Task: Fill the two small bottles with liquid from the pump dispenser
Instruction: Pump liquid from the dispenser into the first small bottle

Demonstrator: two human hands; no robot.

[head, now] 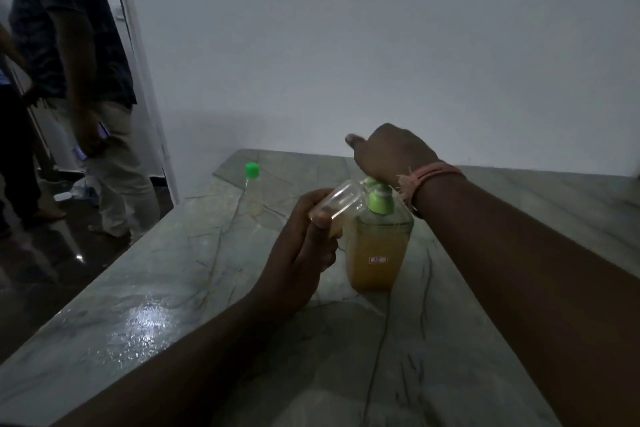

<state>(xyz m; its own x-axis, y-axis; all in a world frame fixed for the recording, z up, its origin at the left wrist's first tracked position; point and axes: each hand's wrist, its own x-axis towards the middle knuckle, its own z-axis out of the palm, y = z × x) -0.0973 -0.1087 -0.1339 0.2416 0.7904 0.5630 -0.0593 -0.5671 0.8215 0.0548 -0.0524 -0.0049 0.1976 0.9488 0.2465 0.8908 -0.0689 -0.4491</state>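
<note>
While your left hand [304, 246] tilts a clear small bottle [341, 204] mouth-first at the green nozzle, fingers [322, 218] pinching its body, the pump dispenser [379, 243] stands upright mid-counter, amber liquid inside, small white sticker with red marks, maybe "35", too blurred to be sure. Your right hand [388, 152] sits on the pump head, fingers curled down over it, thumb out; pink thread band at wrist. Second small bottle [252, 191], green cap on, stands apart toward the far left corner of the marble counter [173, 288]. Bystander [86, 80] at left.
</note>
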